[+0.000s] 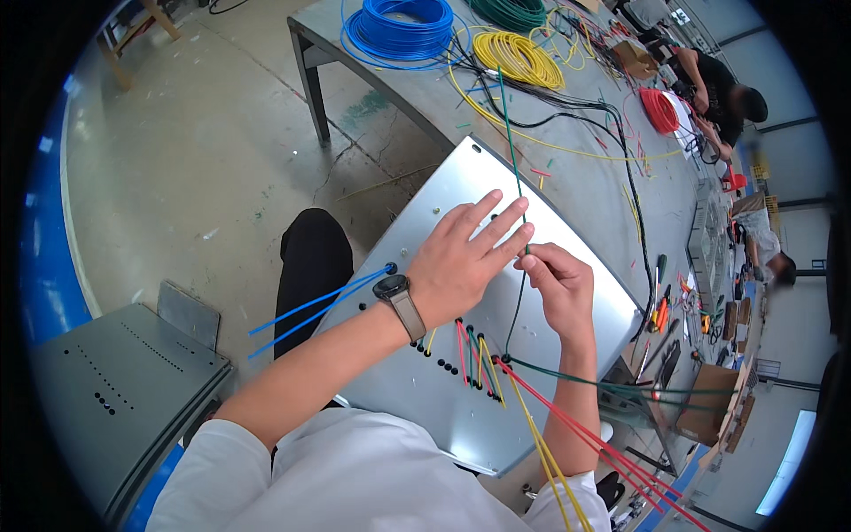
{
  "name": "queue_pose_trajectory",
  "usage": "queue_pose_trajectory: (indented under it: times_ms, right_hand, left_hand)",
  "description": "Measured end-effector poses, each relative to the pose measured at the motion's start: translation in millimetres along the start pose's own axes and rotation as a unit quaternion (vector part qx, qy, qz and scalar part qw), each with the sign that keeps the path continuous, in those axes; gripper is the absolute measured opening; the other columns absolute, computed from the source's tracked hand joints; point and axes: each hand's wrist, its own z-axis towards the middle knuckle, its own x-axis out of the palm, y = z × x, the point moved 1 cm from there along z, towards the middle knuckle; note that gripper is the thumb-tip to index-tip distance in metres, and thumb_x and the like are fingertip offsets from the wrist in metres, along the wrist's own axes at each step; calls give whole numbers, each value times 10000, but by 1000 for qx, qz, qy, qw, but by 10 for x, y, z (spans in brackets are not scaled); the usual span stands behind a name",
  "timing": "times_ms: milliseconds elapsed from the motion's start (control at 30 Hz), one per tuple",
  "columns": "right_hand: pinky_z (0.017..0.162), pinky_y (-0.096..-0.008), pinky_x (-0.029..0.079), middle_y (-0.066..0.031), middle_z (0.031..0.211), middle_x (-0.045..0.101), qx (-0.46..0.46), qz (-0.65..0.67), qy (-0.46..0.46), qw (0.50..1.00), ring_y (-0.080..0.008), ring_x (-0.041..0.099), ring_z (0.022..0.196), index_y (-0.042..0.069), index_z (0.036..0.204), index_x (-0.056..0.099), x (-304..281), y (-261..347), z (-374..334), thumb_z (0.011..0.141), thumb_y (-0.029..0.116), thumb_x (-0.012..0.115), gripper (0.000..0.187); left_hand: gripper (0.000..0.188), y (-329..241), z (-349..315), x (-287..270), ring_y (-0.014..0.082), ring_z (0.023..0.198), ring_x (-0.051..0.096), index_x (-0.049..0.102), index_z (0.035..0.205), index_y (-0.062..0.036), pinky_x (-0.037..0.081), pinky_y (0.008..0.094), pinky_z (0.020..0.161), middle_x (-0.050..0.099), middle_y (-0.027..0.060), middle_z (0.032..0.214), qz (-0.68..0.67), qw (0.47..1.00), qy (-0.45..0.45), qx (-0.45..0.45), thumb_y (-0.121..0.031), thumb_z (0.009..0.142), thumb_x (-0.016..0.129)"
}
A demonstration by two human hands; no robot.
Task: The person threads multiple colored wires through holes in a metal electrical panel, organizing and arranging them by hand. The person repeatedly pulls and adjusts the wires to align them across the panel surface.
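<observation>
A silvery metal panel [456, 191] with rows of small holes lies tilted across my lap, its far edge by the workbench. My right hand [563, 288] pinches a thin green wire [511, 133] between thumb and fingertips. That wire stretches up past the panel's far edge and runs down to a hole row. Flat above the panel, my left hand [465, 253] has its fingers stretched out, the tips beside the green wire; its thumb is hidden. Red wires [603, 434] and yellow wires [541, 443] come out of the holes nearer me. Two blue wires [310, 306] stick out leftward.
On the workbench [594, 195] lie a blue wire coil [399, 35], a yellow coil [523, 58], a red coil [658, 111], black cables and wire scraps. Dark panels [124, 381] stand at the lower left. Two people [731, 97] are at the far right, beside tools.
</observation>
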Motion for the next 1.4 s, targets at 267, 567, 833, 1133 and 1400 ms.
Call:
queue_pose_trajectory:
  times_ms: [267,567,833,1133,1400]
  right_hand:
    - [686,-292,544,-94,956,810,-90,-33,-32,995,-151,689,779,-37,1085,857,-49,380,-697,1016,26,800,109]
    - [694,-305,561,-108,933,809,-118,-25,-27,992,-178,723,794,-39,1057,856,-231,394,-1019,1028,91,831,136]
    - [699,-306,579,-118,949,820,-109,-9,1,994,-178,737,801,-51,1076,851,-206,409,-958,1026,73,834,135]
    - [692,-306,582,-129,964,822,-92,-13,4,996,-177,740,793,-54,1086,851,-204,434,-891,1018,56,830,131]
    - [675,-291,577,-125,955,818,-107,-7,-2,994,-178,740,785,-51,1082,852,-260,394,-937,1023,84,850,148]
  left_hand:
    - [518,-772,-82,-352,358,1387,689,730,1478,-15,568,493,1113,724,138,1546,-132,990,-37,-41,-14,960,700]
    - [486,-1189,-160,-387,335,1261,736,729,1425,56,600,460,1041,744,181,1455,-129,988,-70,-50,-47,950,716]
    - [449,-1133,-210,-419,373,1287,738,728,1427,66,606,491,1045,731,213,1436,-124,988,-71,-54,-23,987,711]
    - [439,-1072,-192,-375,366,1216,776,745,1392,66,637,461,966,725,218,1407,-141,984,-90,-63,-2,958,728]
    - [468,-1129,-186,-348,379,1298,760,704,1441,51,610,471,1052,711,227,1413,-135,986,-78,-63,-43,983,707]
